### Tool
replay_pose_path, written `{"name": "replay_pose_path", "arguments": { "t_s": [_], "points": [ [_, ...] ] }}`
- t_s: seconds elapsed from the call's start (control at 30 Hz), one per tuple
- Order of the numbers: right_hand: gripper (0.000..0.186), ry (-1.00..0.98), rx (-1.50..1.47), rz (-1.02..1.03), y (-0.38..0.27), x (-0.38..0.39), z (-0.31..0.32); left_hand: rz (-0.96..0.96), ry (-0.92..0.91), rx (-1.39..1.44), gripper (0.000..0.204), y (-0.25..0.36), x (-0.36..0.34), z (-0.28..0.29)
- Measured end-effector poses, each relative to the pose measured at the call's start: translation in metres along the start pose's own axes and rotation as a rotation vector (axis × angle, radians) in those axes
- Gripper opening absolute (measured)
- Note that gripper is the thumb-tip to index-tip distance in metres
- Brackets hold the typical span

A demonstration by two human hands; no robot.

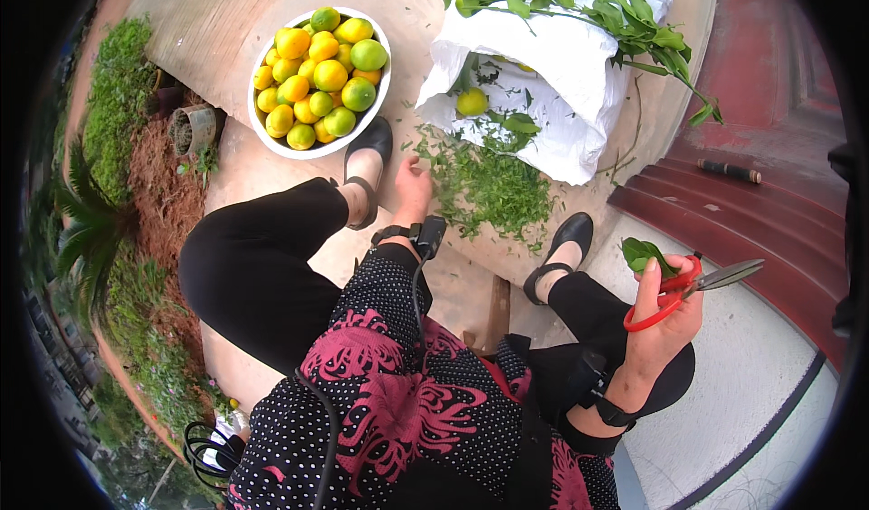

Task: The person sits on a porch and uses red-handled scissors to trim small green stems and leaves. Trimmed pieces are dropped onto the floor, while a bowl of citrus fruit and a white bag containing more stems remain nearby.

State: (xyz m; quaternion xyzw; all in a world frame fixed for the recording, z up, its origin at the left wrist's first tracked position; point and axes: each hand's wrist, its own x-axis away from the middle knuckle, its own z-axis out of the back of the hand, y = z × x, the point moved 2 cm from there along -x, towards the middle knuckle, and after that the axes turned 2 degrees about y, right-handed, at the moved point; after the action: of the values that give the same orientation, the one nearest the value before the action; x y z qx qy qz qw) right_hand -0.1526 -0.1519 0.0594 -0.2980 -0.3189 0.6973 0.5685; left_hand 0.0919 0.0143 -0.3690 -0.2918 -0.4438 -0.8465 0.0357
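Note:
My right hand (668,329), at the right, is closed round red-handled scissors (724,275), their metal blades pointing right. A green leaf (641,254) is also held at its thumb and fingertips. My left hand (414,187) is in the middle, fingers loosely curled and slightly apart, with nothing visible in it. It hangs between the white basin (384,103) of yellow and green citrus fruit (330,76) and a scatter of green leaf clippings (498,193). Beyond the clippings lies an open white sack (579,76) with a yellow-green citrus fruit (472,102) at its mouth.
A leafy branch (625,26) lies across the sack. My black shoes (570,238) rest on the concrete either side of the clippings. A dark red door (769,103) and ridged sill stand at the right, with a dark cylinder (729,171). Plants and a pot (192,130) line the left.

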Motion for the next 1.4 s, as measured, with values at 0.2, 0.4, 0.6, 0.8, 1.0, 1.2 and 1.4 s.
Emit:
{"name": "replay_pose_path", "arguments": {
  "t_s": [0.2,0.4,0.6,0.8,1.0,1.2,1.4],
  "points": [
    [0.016,0.012,-0.040,-0.053,0.007,-0.001,-0.002,-0.317,-0.014,-0.468,0.061,0.022,-0.020,-0.001],
    [0.018,-0.023,0.100,-0.007,0.006,-0.005,-0.003,-0.544,-0.459,-0.333,0.030,0.037,0.003,-0.034],
    [0.017,-0.038,0.102,0.012,0.003,-0.004,-0.003,-0.306,-0.190,-0.360,0.038,0.045,0.004,-0.009],
    [0.016,-0.037,0.133,0.043,0.001,-0.004,-0.003,-0.537,-0.390,-0.717,0.060,0.040,0.035,0.016],
    [0.015,-0.034,0.114,0.020,0.000,-0.002,-0.005,-0.437,-0.374,-0.509,0.038,-0.006,0.025,-0.001],
    [0.014,-0.050,0.137,0.061,-0.001,-0.002,-0.004,0.181,-0.388,0.355,0.021,0.003,0.004,0.011],
    [0.013,-0.036,0.143,0.098,-0.004,-0.002,-0.004,0.324,-0.386,0.608,0.025,0.021,-0.004,0.029]
  ]
}}
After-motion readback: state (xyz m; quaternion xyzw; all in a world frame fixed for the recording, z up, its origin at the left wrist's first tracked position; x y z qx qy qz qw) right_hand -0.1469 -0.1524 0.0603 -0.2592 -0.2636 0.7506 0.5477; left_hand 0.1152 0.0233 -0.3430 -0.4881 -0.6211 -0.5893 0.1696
